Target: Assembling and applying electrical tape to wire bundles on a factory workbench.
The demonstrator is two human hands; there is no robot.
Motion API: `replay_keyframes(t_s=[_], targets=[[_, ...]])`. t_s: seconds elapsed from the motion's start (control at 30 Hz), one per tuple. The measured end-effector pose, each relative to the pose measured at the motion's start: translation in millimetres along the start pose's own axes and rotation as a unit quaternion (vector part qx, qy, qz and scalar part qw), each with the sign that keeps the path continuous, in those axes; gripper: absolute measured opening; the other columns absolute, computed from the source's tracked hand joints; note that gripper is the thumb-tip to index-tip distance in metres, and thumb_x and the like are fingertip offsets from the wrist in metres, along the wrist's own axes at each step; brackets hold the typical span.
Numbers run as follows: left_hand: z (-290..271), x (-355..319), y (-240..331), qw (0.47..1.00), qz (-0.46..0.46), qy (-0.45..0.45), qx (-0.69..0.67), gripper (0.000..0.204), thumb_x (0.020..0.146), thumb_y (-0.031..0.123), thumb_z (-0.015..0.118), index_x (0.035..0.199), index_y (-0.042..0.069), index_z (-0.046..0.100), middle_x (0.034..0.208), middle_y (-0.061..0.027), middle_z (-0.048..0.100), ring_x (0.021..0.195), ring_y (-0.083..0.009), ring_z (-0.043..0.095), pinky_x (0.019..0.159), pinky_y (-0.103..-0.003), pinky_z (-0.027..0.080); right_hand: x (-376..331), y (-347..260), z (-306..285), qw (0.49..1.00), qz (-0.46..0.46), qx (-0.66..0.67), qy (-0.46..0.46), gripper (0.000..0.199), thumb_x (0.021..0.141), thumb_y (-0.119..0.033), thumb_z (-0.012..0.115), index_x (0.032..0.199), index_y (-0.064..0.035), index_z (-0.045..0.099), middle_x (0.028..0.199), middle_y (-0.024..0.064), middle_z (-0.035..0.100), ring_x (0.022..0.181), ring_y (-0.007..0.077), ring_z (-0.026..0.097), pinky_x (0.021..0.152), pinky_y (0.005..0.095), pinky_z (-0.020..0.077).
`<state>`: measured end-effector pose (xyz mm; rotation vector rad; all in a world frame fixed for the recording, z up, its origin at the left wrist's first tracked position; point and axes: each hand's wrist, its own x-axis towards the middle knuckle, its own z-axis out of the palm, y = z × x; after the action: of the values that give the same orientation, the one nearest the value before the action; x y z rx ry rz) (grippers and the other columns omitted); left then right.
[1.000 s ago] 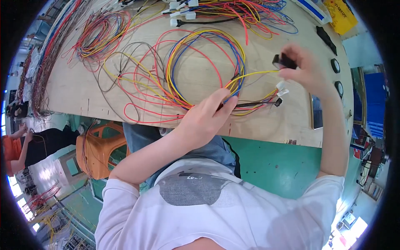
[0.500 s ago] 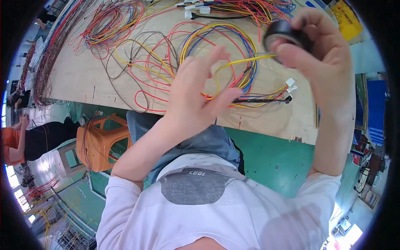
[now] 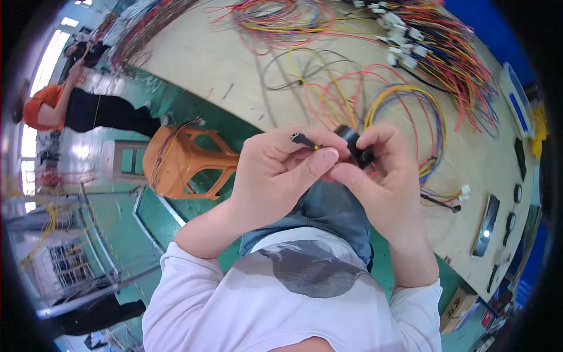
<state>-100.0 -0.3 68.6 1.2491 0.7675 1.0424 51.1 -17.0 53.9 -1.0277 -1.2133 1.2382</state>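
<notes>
My left hand (image 3: pixel 275 170) pinches a wire end between thumb and fingers. A small black connector (image 3: pixel 302 139) with a bit of yellow wire behind it pokes out above the thumb. Close beside it, my right hand (image 3: pixel 387 176) is closed on a roll of black tape (image 3: pixel 356 146). The fingertips of both hands nearly meet, and they hide where the tape meets the wire. Just beyond the right hand lies a coil of yellow, blue and red wires (image 3: pixel 403 88) on the wooden table (image 3: pixel 229 64).
Wire bundles with white connectors (image 3: pixel 404 44) are heaped at the far right. Another coil (image 3: pixel 281 17) lies at the back. A black-and-silver tool (image 3: pixel 485 226) sits near the table's right end. An orange stool (image 3: pixel 176 161) stands left, with a person in orange (image 3: pixel 47 108) beyond.
The view has turned to the right. My right hand has brought the tape roll down and in beside my left hand. My left hand, earlier loosely spread, now pinches the wire end.
</notes>
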Motion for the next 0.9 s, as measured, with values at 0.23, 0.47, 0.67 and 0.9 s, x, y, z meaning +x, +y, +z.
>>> replay_keyframes(t_s=[0.23, 0.47, 0.67, 0.9], targets=[[-47.4, -16.2, 8.2, 0.984, -0.162, 0.052, -0.052, 0.032, 0.087, 0.019, 0.041, 0.112, -0.001, 0.045, 0.086, -0.0154, 0.061, 0.070, -0.0162, 0.058, 0.061, -0.022, 0.044, 0.7, 10.0, 10.8, 0.997, 0.030, -0.063, -0.044, 0.027, 0.068, 0.001, 0.065, 0.082, -0.0022, 0.043, 0.074, 0.0015, 0.047, 0.067, 0.0067, 0.046, 0.060, 0.0196, 0.0393], [-54.9, -15.6, -2.6, 0.949, -0.241, -0.009, -0.203, 0.048, 0.090, 0.036, 0.028, 0.121, 0.001, 0.035, 0.113, -0.0184, 0.049, 0.105, -0.0265, 0.047, 0.088, -0.038, 0.036, 1.8, 1.7, 15.0, 0.982, 0.034, -0.167, -0.085, 0.024, 0.066, 0.001, 0.065, 0.079, -0.0045, 0.047, 0.069, 0.0044, 0.048, 0.060, 0.0119, 0.048, 0.056, 0.0228, 0.0397], [-45.3, -20.1, 1.2, 0.976, -0.201, -0.062, -0.056, 0.045, 0.087, 0.018, 0.040, 0.127, 0.001, 0.027, 0.113, -0.0187, 0.049, 0.105, -0.0246, 0.048, 0.087, -0.033, 0.039, 4.6, 0.7, 12.3, 0.954, -0.056, -0.278, -0.100, 0.022, 0.064, 0.000, 0.064, 0.078, -0.0054, 0.048, 0.071, 0.0072, 0.051, 0.065, 0.0232, 0.050, 0.064, 0.0310, 0.0408], [-40.2, -19.9, 6.3, 0.952, -0.262, -0.023, -0.157, 0.045, 0.086, 0.013, 0.040, 0.127, 0.000, 0.026, 0.109, -0.0209, 0.051, 0.097, -0.0266, 0.054, 0.082, -0.032, 0.045, 4.7, 7.8, -0.8, 0.986, 0.036, -0.152, -0.055, 0.023, 0.065, 0.002, 0.064, 0.077, -0.0031, 0.046, 0.069, 0.0028, 0.047, 0.062, 0.0090, 0.046, 0.057, 0.0212, 0.0393]])
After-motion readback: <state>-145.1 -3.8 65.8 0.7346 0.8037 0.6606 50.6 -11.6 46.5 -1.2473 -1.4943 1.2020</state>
